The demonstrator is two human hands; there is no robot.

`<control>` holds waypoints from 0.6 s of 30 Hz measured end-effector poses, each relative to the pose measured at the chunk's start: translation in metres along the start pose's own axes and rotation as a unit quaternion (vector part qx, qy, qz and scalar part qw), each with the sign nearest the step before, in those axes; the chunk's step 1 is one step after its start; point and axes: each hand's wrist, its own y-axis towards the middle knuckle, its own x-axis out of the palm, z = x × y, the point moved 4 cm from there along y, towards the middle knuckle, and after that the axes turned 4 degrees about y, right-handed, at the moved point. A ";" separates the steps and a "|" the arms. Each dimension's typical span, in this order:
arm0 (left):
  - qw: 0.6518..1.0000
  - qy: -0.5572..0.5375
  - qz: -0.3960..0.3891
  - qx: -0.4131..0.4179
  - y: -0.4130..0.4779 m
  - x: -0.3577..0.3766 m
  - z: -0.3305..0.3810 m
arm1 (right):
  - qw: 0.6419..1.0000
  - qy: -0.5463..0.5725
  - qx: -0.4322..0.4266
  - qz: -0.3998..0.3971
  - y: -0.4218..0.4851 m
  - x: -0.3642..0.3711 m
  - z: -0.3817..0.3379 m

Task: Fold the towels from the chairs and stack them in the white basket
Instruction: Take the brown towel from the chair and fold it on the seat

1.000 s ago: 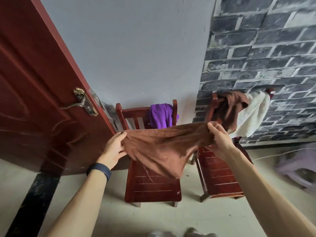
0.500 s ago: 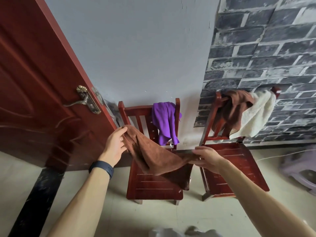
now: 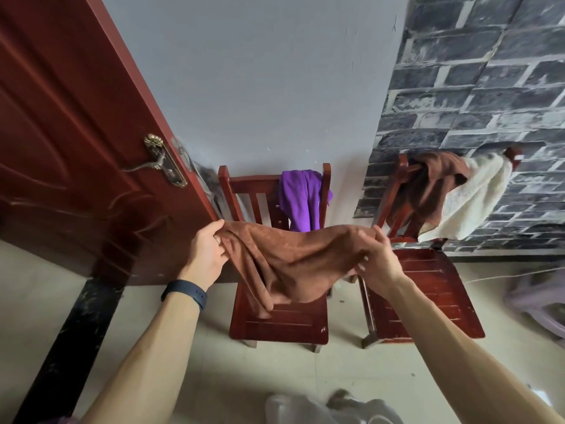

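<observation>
Gripping opposite ends of the brown towel, the left hand and right hand are holding it stretched, sagging just above the left chair seat.

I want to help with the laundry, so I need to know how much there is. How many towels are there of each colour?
Brown: 2 (held brown towel, draped brown towel)
Purple: 1 (purple towel)
White: 1 (white towel)
Total: 4 towels
</observation>
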 end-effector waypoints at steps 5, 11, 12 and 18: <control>1.000 0.019 -0.007 -0.014 0.002 0.006 -0.007 | 0.981 -0.191 0.024 0.035 0.007 0.002 0.018; 0.999 0.022 0.035 -0.008 0.011 -0.007 -0.009 | 0.887 -0.454 0.008 0.080 -0.005 0.014 -0.040; 0.999 0.024 0.035 -0.005 0.012 -0.009 -0.010 | 0.886 -0.457 0.045 0.064 -0.007 0.010 -0.044; 0.997 0.066 0.023 0.014 0.018 -0.022 -0.012 | 0.954 -0.284 0.047 -0.086 -0.019 0.003 -0.050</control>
